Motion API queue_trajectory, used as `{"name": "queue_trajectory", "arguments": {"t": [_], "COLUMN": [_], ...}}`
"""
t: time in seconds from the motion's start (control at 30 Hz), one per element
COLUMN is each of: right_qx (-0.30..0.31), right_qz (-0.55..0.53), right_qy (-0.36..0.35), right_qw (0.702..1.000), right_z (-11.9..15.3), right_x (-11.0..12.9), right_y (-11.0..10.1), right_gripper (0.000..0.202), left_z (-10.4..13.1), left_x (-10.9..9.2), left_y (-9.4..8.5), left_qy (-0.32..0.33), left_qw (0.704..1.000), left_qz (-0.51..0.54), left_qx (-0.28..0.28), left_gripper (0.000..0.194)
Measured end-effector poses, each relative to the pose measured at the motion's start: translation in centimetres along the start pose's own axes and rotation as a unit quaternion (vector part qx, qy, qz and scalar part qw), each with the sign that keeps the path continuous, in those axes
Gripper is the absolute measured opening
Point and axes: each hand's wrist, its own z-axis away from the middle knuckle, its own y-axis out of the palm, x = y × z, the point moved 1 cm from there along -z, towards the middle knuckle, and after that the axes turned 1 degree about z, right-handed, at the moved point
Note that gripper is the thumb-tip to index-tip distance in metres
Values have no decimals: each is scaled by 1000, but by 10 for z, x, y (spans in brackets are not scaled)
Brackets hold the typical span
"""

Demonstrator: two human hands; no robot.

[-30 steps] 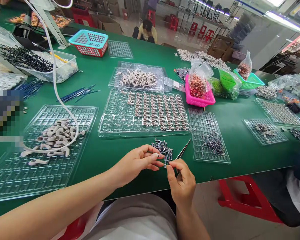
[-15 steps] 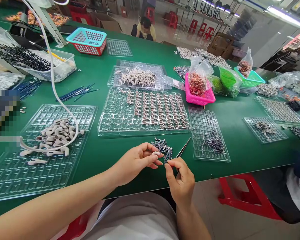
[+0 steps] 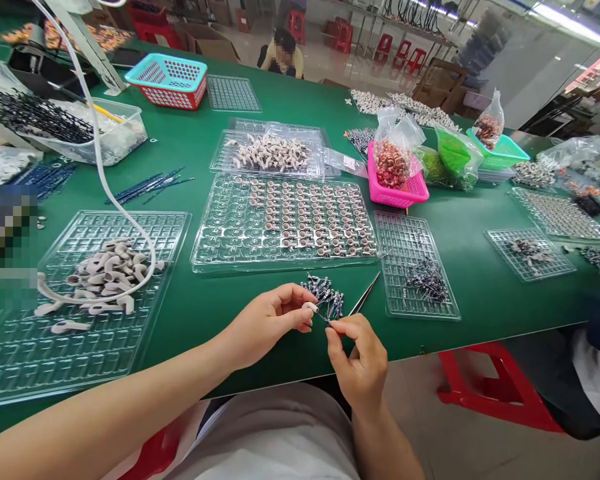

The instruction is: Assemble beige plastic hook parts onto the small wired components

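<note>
My left hand [image 3: 275,317] is closed in a pinch on a small white earbud shell [image 3: 310,307]. Just to its right, the fingertips of my right hand [image 3: 357,357] are pinched on a tiny dark wired part [image 3: 329,323]. A thin wire seems to span the short gap between the two parts. Dark tweezers [image 3: 365,295] stick out behind my right hand; whether its other fingers grip them I cannot tell. Beyond my fingers lies a small pile of dark wired parts [image 3: 325,293] on the green table [image 3: 220,287].
Ahead is a clear tray [image 3: 225,233] partly filled with shells. Piles of pale shells lie on a left tray [image 3: 165,227] and a back tray [image 3: 220,157]. To the right are a tray of dark parts [image 3: 395,247] and a pink basket [image 3: 400,197]. A white cable [image 3: 97,133] loops over the left.
The white shell has turned in my left fingers, showing a rounder end. A thin wire shows more clearly between my hands. The whole view has shifted slightly.
</note>
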Motion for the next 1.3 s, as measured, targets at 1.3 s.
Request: {"name": "queue_trajectory", "arguments": {"t": [1.3], "right_qx": [24], "right_qz": [-21], "right_qy": [6], "right_qw": [999], "right_z": [-5], "right_x": [1], "right_y": [-2], "right_gripper": [19], "left_z": [5], "left_x": [12], "left_y": [-3], "left_qy": [199], "left_qw": [938], "left_qz": [-283], "left_qx": [16], "left_gripper": [15]}}
